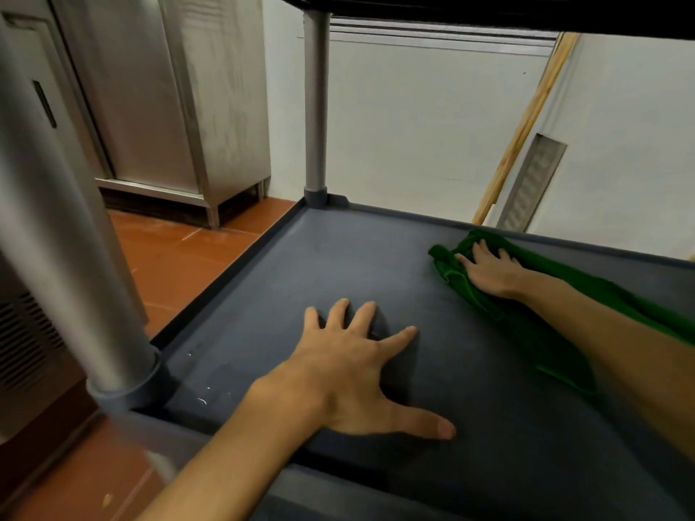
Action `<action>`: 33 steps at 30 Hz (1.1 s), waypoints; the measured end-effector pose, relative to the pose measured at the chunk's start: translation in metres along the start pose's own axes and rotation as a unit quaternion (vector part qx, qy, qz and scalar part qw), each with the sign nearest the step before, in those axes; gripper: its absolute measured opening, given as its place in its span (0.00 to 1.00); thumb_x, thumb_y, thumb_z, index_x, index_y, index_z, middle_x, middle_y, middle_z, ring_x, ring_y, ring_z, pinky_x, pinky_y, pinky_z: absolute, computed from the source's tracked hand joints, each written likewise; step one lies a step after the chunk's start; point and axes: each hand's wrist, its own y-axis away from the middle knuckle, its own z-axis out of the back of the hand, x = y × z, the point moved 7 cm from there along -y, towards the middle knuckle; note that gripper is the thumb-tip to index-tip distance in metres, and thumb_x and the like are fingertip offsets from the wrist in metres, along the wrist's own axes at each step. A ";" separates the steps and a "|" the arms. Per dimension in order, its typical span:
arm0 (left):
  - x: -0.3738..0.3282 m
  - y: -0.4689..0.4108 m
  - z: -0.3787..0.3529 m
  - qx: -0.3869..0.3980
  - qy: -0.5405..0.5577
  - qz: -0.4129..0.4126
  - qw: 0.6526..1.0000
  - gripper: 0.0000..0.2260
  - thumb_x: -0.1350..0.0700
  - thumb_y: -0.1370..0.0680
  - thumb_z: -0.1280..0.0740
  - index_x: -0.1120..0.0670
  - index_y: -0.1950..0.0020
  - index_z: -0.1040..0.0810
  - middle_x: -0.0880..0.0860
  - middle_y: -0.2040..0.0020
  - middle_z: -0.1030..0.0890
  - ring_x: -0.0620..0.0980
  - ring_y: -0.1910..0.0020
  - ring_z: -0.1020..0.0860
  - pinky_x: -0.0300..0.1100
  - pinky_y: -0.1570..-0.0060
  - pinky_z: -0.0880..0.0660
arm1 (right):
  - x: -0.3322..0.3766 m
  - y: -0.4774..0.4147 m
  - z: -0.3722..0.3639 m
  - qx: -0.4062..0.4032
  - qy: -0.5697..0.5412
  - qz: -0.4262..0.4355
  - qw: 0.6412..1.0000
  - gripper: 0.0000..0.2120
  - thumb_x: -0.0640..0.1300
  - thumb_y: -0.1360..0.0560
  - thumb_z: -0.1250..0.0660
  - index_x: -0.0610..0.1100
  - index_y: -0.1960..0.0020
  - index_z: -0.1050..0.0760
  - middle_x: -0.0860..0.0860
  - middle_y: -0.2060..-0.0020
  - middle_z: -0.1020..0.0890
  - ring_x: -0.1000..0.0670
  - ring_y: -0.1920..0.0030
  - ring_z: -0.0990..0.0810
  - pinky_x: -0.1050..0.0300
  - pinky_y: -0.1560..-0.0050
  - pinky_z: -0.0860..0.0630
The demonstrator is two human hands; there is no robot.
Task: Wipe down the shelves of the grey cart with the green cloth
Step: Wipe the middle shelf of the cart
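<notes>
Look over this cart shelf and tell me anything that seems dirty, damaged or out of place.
A few small white specks sit on the grey shelf near its front-left corner, by the near post; the green cloth under the right hand is over at the far right. Nothing else stands out.

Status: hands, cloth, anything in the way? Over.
Left hand flat on grey cart shelf, fingers spread. Right hand presses green cloth near far rim. White specks by near-left post.

Right hand [489,270] presses green cloth [526,317] on cart shelf [286,280]; left hand [361,370] flat.
</notes>
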 end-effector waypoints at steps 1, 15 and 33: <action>-0.001 0.000 0.001 0.003 0.001 0.002 1.000 0.50 0.14 0.39 0.46 0.28 0.23 0.63 0.46 0.18 0.61 0.60 0.20 0.64 0.68 0.25 0.62 | 0.011 -0.005 0.000 -0.001 0.001 0.009 1.000 0.36 0.66 0.19 0.60 0.46 0.19 0.61 0.48 0.19 0.57 0.39 0.20 0.55 0.42 0.23 0.57; -0.005 -0.005 0.002 0.023 -0.007 0.001 1.000 0.49 0.18 0.35 0.41 0.30 0.22 0.64 0.50 0.18 0.65 0.62 0.21 0.69 0.70 0.28 0.70 | 0.173 -0.030 -0.014 0.016 0.004 0.154 0.988 0.35 0.65 0.18 0.59 0.46 0.19 0.59 0.49 0.19 0.57 0.39 0.20 0.57 0.43 0.23 0.58; 0.042 0.106 0.025 -0.326 0.054 0.001 0.944 0.29 0.28 0.22 0.46 0.43 0.31 0.25 0.43 0.25 0.30 0.42 0.21 0.42 0.58 0.22 0.48 | 0.260 0.063 -0.035 0.053 0.019 0.311 0.949 0.36 0.67 0.20 0.56 0.48 0.19 0.56 0.53 0.19 0.56 0.46 0.20 0.56 0.48 0.22 0.58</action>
